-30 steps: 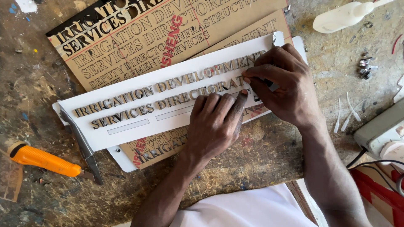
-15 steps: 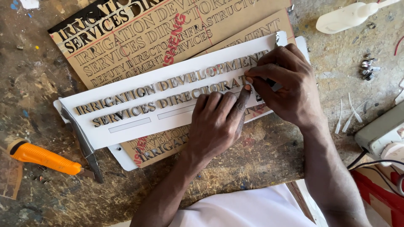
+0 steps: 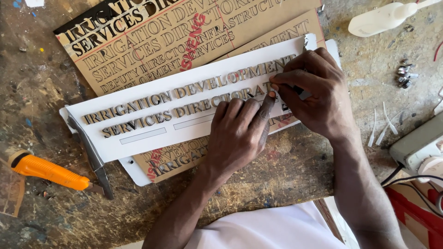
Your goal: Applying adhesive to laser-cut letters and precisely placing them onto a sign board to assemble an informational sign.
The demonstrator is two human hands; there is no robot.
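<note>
Pressing flat on white sign panel [image 3: 152,122], left hand [image 3: 237,133], fingers spread, index tip beside last raised letter [image 3: 270,87] of lower row. Right hand [image 3: 318,92] pinched narrow over same letter, small dark object between fingertips, kind not discernible. Since a second ago: both hands barely shifted, index finger drawn closer to the letter; judged fine seating work under way. Panel's right end hidden beneath hands. Left of panel: grey blade tool [image 3: 92,159], orange utility knife [image 3: 48,170]. Above panel: brown stencil card [image 3: 152,41], top edge cut off.

White sign panel [image 3: 152,124], raised metallic lettering, flat, slanted on bench.
</note>
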